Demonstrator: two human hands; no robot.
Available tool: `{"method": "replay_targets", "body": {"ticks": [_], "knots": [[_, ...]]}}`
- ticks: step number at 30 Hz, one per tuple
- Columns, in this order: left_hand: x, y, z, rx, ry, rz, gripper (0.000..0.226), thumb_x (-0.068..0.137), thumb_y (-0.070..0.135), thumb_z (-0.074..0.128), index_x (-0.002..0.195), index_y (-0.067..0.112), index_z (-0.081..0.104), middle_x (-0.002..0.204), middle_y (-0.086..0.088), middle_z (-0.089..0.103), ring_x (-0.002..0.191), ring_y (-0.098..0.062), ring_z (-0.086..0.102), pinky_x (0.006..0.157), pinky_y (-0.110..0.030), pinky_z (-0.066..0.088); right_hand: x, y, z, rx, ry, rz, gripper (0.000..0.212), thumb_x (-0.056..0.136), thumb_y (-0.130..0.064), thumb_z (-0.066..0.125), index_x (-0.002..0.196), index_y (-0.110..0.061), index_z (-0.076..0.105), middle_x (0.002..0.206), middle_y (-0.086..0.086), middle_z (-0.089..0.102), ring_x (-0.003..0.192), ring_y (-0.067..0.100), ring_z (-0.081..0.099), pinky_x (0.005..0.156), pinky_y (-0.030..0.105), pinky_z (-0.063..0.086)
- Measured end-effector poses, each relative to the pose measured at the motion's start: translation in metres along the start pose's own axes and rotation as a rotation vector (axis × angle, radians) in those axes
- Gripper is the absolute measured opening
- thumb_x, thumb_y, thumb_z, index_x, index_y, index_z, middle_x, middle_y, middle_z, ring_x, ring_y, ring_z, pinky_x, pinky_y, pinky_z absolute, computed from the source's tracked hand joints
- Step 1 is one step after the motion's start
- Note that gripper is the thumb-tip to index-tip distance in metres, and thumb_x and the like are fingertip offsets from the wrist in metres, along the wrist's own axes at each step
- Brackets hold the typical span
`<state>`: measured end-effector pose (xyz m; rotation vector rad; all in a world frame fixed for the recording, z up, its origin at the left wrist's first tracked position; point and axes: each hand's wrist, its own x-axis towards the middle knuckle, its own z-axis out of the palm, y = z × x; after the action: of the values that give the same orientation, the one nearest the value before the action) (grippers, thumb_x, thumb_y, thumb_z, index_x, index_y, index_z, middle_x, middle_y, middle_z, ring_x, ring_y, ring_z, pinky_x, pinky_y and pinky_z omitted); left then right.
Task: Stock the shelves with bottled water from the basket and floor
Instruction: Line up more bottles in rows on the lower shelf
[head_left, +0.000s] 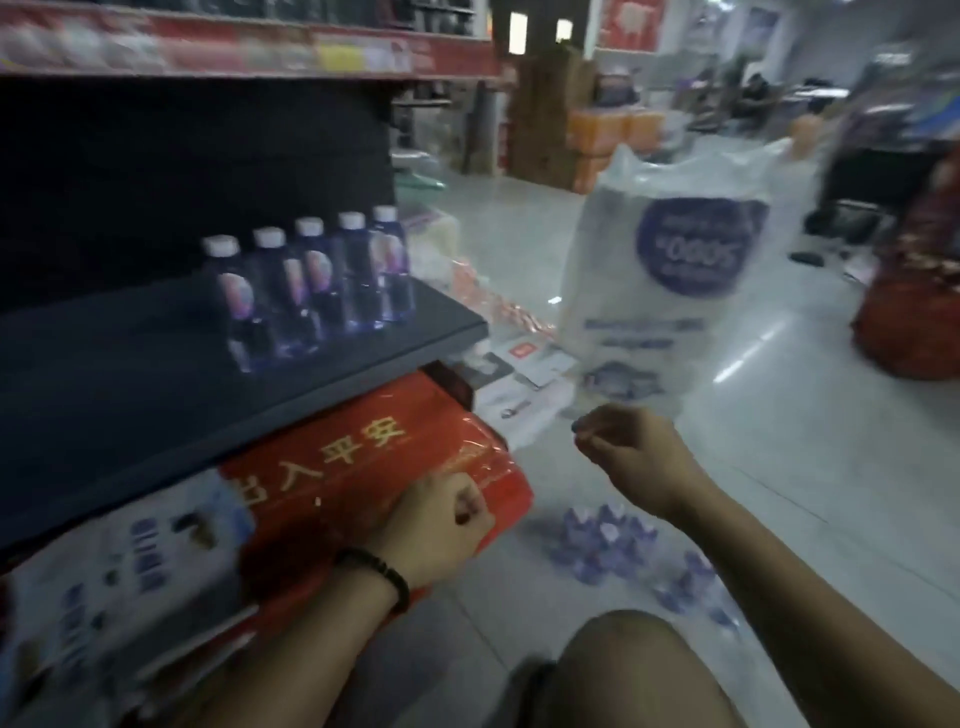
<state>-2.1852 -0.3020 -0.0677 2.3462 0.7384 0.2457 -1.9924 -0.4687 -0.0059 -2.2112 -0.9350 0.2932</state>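
Several water bottles (311, 280) with white caps stand in a row on the dark shelf (130, 395). More bottles (608, 540) lie clustered on the floor below my right forearm. A white plastic bag (670, 260) with a blue print hangs upright above the floor. My right hand (628, 452) is just under its lower edge, fingertips pinched together on what looks like that edge; blur hides the contact. My left hand (436, 525), with a dark bracelet at the wrist, is curled into a fist over a red wrapped pack (363, 457) and holds nothing.
The red pack and printed packages (130, 571) lie under the shelf. Papers (519, 384) are scattered on the tiled floor. Cardboard boxes (545, 119) and orange packs (608, 130) stand at the far end. A red heap (914, 291) sits at right. My knee (639, 670) is low in view.
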Motion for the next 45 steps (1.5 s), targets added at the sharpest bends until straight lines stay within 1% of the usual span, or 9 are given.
{"method": "replay_targets", "body": {"ticks": [7, 12, 19, 25, 28, 31, 37, 41, 45], "knots": [[0.081, 0.025, 0.141, -0.003, -0.371, -0.025, 0.021, 0.079, 0.04, 0.077, 0.09, 0.027, 0.065, 0.085, 0.007, 0.072, 0.083, -0.01, 0.07, 0.086, -0.038, 0.061, -0.03, 0.202, 0.005, 0.035, 0.044, 0.507, 0.018, 0.088, -0.031, 0.075, 0.105, -0.023, 0.076, 0.093, -0.004, 0.08, 0.083, 0.015, 0.077, 0.084, 0.04, 0.063], [0.132, 0.022, 0.21, 0.067, -0.501, -0.101, 0.044, 0.071, 0.053, 0.08, 0.094, 0.027, 0.052, 0.097, 0.004, 0.063, 0.093, -0.018, 0.062, 0.085, -0.03, 0.05, -0.021, 0.272, 0.081, 0.081, -0.082, 0.642, 0.04, 0.089, -0.034, 0.078, 0.123, -0.015, 0.069, 0.109, 0.006, 0.076, 0.098, 0.02, 0.073, 0.092, 0.037, 0.059], [0.195, -0.028, 0.284, 0.039, -0.409, -0.211, 0.067, 0.085, 0.015, 0.084, 0.142, 0.011, 0.049, 0.13, -0.003, 0.06, 0.121, -0.025, 0.062, 0.092, -0.03, 0.045, 0.032, 0.31, 0.178, 0.149, -0.043, 0.666, 0.068, 0.085, -0.029, 0.084, 0.144, -0.012, 0.054, 0.139, 0.011, 0.065, 0.127, 0.029, 0.063, 0.102, 0.034, 0.047], [0.229, -0.048, 0.332, -0.074, -0.373, -0.115, 0.065, 0.071, 0.033, 0.088, 0.125, 0.028, 0.051, 0.118, 0.001, 0.068, 0.102, -0.02, 0.068, 0.086, -0.04, 0.059, 0.051, 0.331, 0.222, 0.214, 0.141, 0.598, 0.052, 0.085, -0.031, 0.078, 0.133, -0.031, 0.056, 0.124, 0.005, 0.073, 0.112, 0.032, 0.07, 0.092, 0.044, 0.057], [0.23, -0.064, 0.345, -0.117, -0.358, -0.105, 0.062, 0.069, 0.024, 0.093, 0.114, 0.036, 0.052, 0.107, 0.009, 0.067, 0.091, -0.014, 0.065, 0.071, -0.025, 0.05, 0.05, 0.334, 0.235, 0.269, 0.215, 0.628, 0.051, 0.088, -0.038, 0.078, 0.13, -0.032, 0.05, 0.115, 0.0, 0.075, 0.103, 0.028, 0.072, 0.083, 0.043, 0.058], [0.228, -0.083, 0.353, -0.139, -0.361, -0.076, 0.059, 0.063, 0.015, 0.094, 0.098, 0.04, 0.052, 0.101, 0.01, 0.068, 0.088, -0.016, 0.067, 0.07, -0.025, 0.053, 0.047, 0.334, 0.24, 0.244, 0.188, 0.656, 0.053, 0.082, -0.044, 0.082, 0.117, -0.025, 0.046, 0.107, 0.004, 0.073, 0.098, 0.032, 0.072, 0.073, 0.04, 0.053], [0.207, -0.097, 0.344, -0.339, -0.306, -0.132, 0.055, 0.073, 0.01, 0.092, 0.11, 0.038, 0.062, 0.108, 0.013, 0.073, 0.1, -0.005, 0.071, 0.08, -0.021, 0.055, 0.045, 0.356, 0.243, 0.08, -0.024, 0.537, 0.062, 0.066, -0.054, 0.08, 0.118, -0.029, 0.058, 0.115, 0.0, 0.067, 0.106, 0.026, 0.061, 0.083, 0.038, 0.051], [0.18, -0.091, 0.312, -0.59, -0.23, -0.291, 0.058, 0.075, 0.018, 0.094, 0.123, 0.026, 0.063, 0.117, 0.005, 0.075, 0.109, -0.015, 0.073, 0.094, -0.034, 0.06, 0.037, 0.328, 0.217, 0.212, 0.014, 0.471, 0.06, 0.071, -0.052, 0.085, 0.117, -0.027, 0.057, 0.107, -0.009, 0.069, 0.092, 0.013, 0.063, 0.076, 0.031, 0.048], [0.151, -0.076, 0.254, -0.941, -0.263, -0.389, 0.053, 0.079, 0.027, 0.087, 0.128, 0.031, 0.068, 0.128, -0.005, 0.075, 0.12, -0.034, 0.072, 0.1, -0.069, 0.054, 0.036, 0.285, 0.187, 0.301, -0.065, 0.354, 0.057, 0.069, -0.05, 0.091, 0.112, -0.033, 0.059, 0.104, -0.012, 0.072, 0.091, 0.005, 0.07, 0.079, 0.034, 0.06]]}}
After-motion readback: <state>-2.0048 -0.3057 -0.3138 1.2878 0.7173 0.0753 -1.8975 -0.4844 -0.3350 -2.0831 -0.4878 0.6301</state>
